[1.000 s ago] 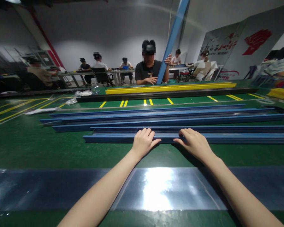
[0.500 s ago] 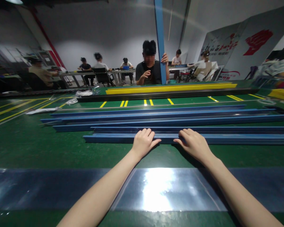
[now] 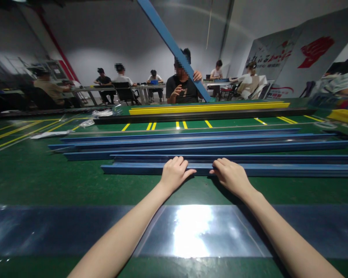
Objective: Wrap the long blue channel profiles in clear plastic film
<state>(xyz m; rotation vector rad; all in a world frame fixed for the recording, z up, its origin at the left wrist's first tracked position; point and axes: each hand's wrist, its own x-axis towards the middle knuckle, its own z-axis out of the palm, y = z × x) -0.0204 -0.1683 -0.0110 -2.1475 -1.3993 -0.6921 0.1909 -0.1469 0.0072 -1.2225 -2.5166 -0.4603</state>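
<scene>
A long blue channel strip (image 3: 136,169) with raised edges lies across the green table in front of me. My left hand (image 3: 175,172) is closed over its near wall, fingers curled inside and thumb stretched out to the right. A short way to the right, my right hand (image 3: 230,173) grips the same wall, thumb on the near side. Bare strip shows between the two hands. Just beyond lie more blue channels (image 3: 87,155), side by side. Under my forearms a wide sheet of clear, shiny plastic (image 3: 60,231) spans the table.
Farther back lie a yellow strip (image 3: 208,109) and a black strip (image 3: 168,116). Crumpled clear plastic (image 3: 103,113) sits at the back left. Across the table a person (image 3: 185,88) holds a tilted blue strip (image 3: 168,36). Other people sit at tables behind.
The person opposite has tilted the upright blue strip over to the left. My right hand has shifted slightly left along the channel; my left hand has barely moved.
</scene>
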